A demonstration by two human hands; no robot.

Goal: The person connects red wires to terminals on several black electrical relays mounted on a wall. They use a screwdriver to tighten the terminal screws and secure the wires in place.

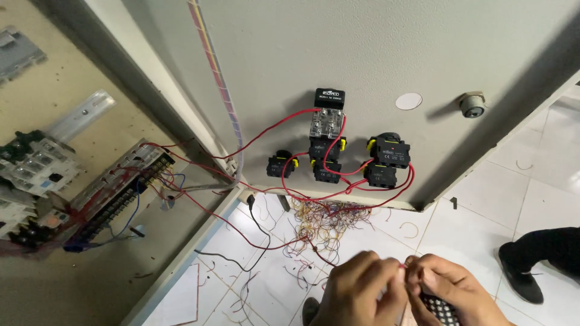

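My left hand [356, 290] and right hand [450, 290] meet low in view, fingertips pinched shut on a red wire [314, 247]; the right also grips a black-handled tool [440, 309]. Beyond, wire scraps [320, 223] litter the tile floor [483, 199]. Farther up, black contact blocks [326, 158] sit wired on the cabinet door [362, 54].

Thin red insulated wire [314, 249], end pinched btw both hands at bottom centre, right at the fingertips; from there it runs up-left over the white tiled floor, past a tangle of cut wire scraps, twd the open grey cabinet door w/ more red wiring. Black tool w/ a dotted white grip pattern [440, 309] sits low under the right hand, only part of it showing at the frame's bottom edge; can't tell what kind.
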